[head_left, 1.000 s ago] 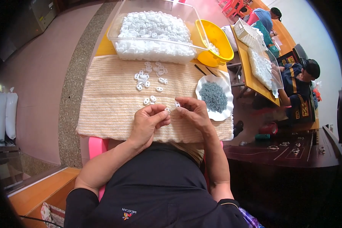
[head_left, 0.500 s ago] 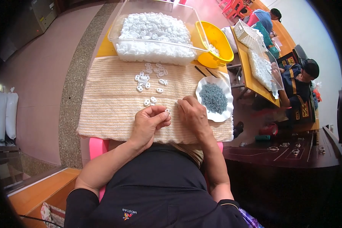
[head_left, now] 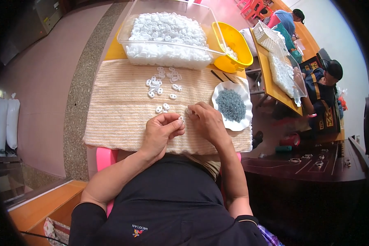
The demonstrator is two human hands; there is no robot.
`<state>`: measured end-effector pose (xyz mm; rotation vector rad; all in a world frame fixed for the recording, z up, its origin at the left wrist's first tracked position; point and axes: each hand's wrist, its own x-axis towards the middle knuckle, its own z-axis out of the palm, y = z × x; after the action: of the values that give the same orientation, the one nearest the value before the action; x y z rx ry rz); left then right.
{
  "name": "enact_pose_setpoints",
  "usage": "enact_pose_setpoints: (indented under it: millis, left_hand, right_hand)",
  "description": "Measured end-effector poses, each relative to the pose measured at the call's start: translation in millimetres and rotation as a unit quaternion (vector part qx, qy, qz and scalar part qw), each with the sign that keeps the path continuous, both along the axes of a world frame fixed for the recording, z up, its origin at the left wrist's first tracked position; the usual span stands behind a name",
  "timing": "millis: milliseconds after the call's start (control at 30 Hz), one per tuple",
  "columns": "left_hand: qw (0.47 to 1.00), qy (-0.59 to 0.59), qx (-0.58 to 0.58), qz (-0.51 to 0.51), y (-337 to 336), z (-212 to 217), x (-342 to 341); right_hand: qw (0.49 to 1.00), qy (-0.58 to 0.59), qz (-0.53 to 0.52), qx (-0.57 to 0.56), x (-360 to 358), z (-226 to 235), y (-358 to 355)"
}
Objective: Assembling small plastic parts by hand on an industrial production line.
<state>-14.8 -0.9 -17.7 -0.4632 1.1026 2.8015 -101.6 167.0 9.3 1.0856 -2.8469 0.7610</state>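
My left hand (head_left: 164,130) pinches a small white two-holed plastic piece (head_left: 181,119) between thumb and forefinger, over a striped beige towel. Just right of it, my right hand (head_left: 207,122) has its fingers curled together; something pale shows at the fingertips, too small to name. Beyond my left hand, a few loose white oval pieces (head_left: 159,109) lie on the towel (head_left: 110,110), and a looser group of the same pieces (head_left: 155,87) lies farther back. Beside my right hand stands a white wavy-rimmed dish (head_left: 247,117) heaped with tiny grey-blue parts (head_left: 230,105).
A clear plastic bin (head_left: 125,43) full of white pieces stands at the back, next to a yellow basin (head_left: 244,53). Two dark thin sticks (head_left: 217,76) lie behind the dish. At right, people sit along another table (head_left: 270,69) bearing a clear bin and a white basket (head_left: 263,36).
My right hand has shifted slightly to the left and away from me, its fingertips nearer the left hand. My left hand keeps its pinch on the white piece, almost unmoved.
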Motion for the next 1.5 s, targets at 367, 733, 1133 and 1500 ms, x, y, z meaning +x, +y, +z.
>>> enact_pose_setpoints:
  millis: [367, 733, 1133, 1500]
  left_hand:
    - [1.0, -0.002, 0.005, 0.005, 0.0, -0.6, -0.3]
    - [1.0, 0.004, 0.011, 0.006, -0.8, 0.1, -0.1]
    - [1.0, 0.001, 0.006, -0.004, -2.1, 0.9, -0.6]
    - [1.0, 0.003, -0.008, -0.024, -1.7, -2.1, -1.6]
  right_hand:
    - [1.0, -0.01, -0.003, 0.0, 0.5, 5.3, -4.9]
    - [0.999, -0.045, 0.027, -0.013, -1.9, 4.1, -10.5]
    - [0.991, -0.119, 0.015, -0.062, 2.2, -2.0, 2.3]
    - [0.866, -0.377, -0.013, -0.327, 7.5, -19.3, 17.6]
